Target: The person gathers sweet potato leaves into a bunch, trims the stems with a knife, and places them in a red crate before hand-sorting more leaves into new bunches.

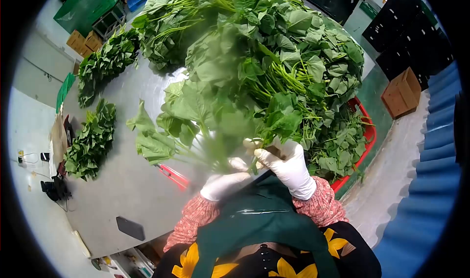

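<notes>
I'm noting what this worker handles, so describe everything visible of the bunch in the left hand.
The bunch has broad, fresh-looking green leaves on slim, paler green stems. It fans out loosely, leaves pointing forward and to the left, stem ends toward the wearer. The white-gloved left hand grips it low on the stems. Part is blurred, so contact with the greens behind is unclear.

One head-worn camera looks forward and down, close over the held leafy stems (191, 109).
</notes>
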Available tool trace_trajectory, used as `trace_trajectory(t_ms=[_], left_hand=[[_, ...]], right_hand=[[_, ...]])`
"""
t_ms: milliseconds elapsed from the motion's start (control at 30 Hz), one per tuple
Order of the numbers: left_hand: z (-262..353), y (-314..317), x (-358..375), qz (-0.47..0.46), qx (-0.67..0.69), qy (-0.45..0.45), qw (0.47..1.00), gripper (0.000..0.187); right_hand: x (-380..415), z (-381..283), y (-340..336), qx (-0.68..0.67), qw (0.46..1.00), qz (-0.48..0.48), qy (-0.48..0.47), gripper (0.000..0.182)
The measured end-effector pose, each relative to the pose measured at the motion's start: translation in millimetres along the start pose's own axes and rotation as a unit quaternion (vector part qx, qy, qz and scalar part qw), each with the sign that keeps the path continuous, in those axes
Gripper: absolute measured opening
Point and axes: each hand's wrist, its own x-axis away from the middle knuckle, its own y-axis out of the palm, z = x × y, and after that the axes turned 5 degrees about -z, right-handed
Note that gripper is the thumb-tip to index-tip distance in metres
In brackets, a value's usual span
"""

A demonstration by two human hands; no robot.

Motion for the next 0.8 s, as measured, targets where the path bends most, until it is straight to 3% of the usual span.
trace_trajectory(t_ms=[33,100,133,167,267,333,400,433,467,500,533,567,600,667,733,800], left_hand=[[3.0,4.5,0.4,0.007,0.005,-0.008,1.0,0.021],[9.9,15.5,2.3,0.023,0.014,-0.022,0.999,0.022],[2.1,9.6,3.4,-0.028,0.098,-0.029,0.994,0.032],[-2.8,5.5,2.3,-0.057,0.139,-0.04,0.988,0.03],[-13.1,1.6,0.0,-0.025,0.102,-0.037,0.994,0.027],[-17.6,2.5,0.7,0.016,0.074,-0.025,0.997,0.025],[-14.2,7.1,5.0,0.07,0.05,-0.007,0.996,0.025],[3.6,19.4,6.1,0.098,0.021,0.027,0.995,0.023],[17.0,28.9,5.7,0.127,-0.008,0.06,0.99,0.026],[1.5,6.6,0.0,0.098,-0.012,0.156,0.983,0.026],[26.2,26.8,5.3,0.133,-0.011,0.126,0.983,0.027],[22.7,21.0,3.9,0.141,-0.018,0.12,0.982,0.026],[19.0,15.1,2.8,0.149,-0.027,0.115,0.982,0.026],[25.8,23.2,4.9,0.127,-0.046,0.098,0.986,0.026],[21.9,19.7,4.1,0.103,-0.152,0.157,0.97,0.026],[14.4,14.0,8.0,0.103,-0.123,0.157,0.975,0.026]], right_hand=[[-0.7,1.0,-4.7,0.106,0.993,0.0,0.041,0.02],[-4.3,2.1,-0.8,0.117,0.992,-0.018,0.035,0.019],[-6.7,2.7,2.5,0.122,0.992,-0.028,0.031,0.019],[-10.3,-0.6,8.2,0.215,0.975,-0.041,-0.048,0.018],[-16.0,5.5,26.4,0.278,0.927,-0.136,-0.214,0.029],[-16.9,-13.6,30.4,0.2,0.946,-0.165,-0.192,0.037],[-35.4,-21.9,14.9,0.262,0.911,-0.041,-0.317,0.034],[-41.8,-32.8,2.0,0.249,0.931,0.001,-0.265,0.028],[-52.8,-28.5,-14.8,0.281,0.913,0.066,-0.288,0.023],[-66.9,-20.8,-31.3,0.25,0.928,0.127,-0.245,0.017],[-81.8,-8.2,-51.9,0.322,0.905,0.132,-0.245,0.03],[-91.1,-4.2,-62.7,0.509,0.816,0.136,-0.238,0.043],[-97.8,0.6,-69.4,0.675,0.691,0.137,-0.222,0.056],[-112.1,28.7,-79.1,0.681,0.697,0.121,-0.189,0.07],[-122.8,38.7,-82.6,0.674,0.699,0.14,-0.195,0.058],[-131.2,37.2,-95.0,0.561,0.76,0.179,-0.276,0.049]])
